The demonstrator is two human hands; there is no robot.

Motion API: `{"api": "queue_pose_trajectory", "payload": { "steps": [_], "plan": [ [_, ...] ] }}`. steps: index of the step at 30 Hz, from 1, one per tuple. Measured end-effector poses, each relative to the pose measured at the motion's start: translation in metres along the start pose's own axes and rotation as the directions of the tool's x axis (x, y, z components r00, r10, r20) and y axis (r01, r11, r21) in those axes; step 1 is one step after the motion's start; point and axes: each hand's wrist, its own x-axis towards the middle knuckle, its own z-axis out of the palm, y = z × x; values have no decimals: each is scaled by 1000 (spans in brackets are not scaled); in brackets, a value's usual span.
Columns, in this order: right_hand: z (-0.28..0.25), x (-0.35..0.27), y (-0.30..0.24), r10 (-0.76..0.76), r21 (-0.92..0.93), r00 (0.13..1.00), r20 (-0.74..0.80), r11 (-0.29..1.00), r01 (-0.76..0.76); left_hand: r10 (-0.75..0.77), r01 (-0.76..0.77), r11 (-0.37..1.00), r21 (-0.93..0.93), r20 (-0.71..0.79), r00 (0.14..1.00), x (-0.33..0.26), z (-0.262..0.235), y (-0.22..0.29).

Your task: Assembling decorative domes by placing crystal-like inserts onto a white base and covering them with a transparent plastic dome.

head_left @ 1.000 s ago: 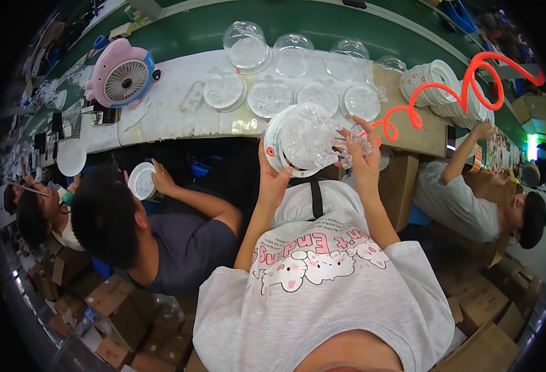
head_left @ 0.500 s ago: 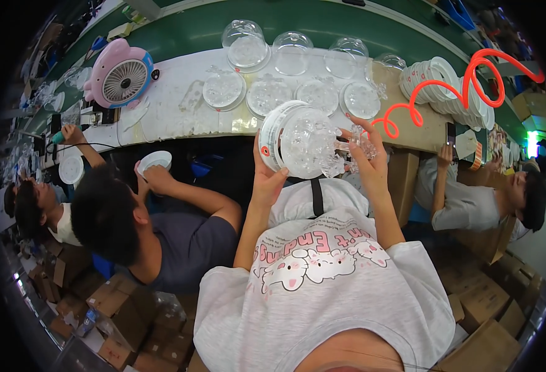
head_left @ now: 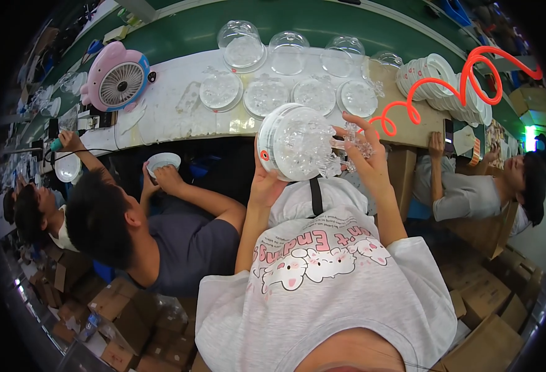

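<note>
A round white base (head_left: 272,146), with a small orange-red mark on its side, is tipped on edge in front of my chest. My left hand (head_left: 265,186) is closed round its lower left rim. Clear, sparkling plastic decoration (head_left: 307,142) covers the face of the base and sticks out to the right. My right hand (head_left: 367,161) pinches clear plastic ornament pieces (head_left: 351,146) at that side; the exact grip between the fingers is partly hidden. On the bench ahead, several similar round bases (head_left: 267,96) with clear tops lie in a row.
Clear domes (head_left: 288,53) stand behind the row. A pink fan (head_left: 121,80) sits at the bench's left, stacked white round parts (head_left: 425,80) at the right. A red coiled hose (head_left: 431,84) hangs over the bench. Co-workers sit on both sides; cardboard boxes (head_left: 124,304) lie behind.
The base has turned slightly in my left hand, and my right fingers have shifted a little on the ornament pieces. The left neighbour's hands and white part have moved slightly right.
</note>
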Motion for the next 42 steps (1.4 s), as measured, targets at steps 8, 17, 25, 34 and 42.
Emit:
{"api": "queue_pose_trajectory", "payload": {
  "steps": [8,17,25,34,42],
  "plan": [
    [-2,1,-12,15,-46,997,73,999,-11,-51,52,998,-35,25,998,2,-4,4],
    [-2,-1,-15,-1,39,999,33,999,0,-14,14,1000,11,37,999,4,10,10],
    [-2,-1,-15,-58,-24,997,52,998,59,-20,21,1000,-18,21,1000,3,8,11],
    [2,-2,-22,9,-53,1000,6,999,-9,-54,55,998,-14,56,997,6,8,7],
    [-7,3,-17,-146,-74,982,124,985,156,-42,32,994,109,93,995,3,-4,17]
  ]
}}
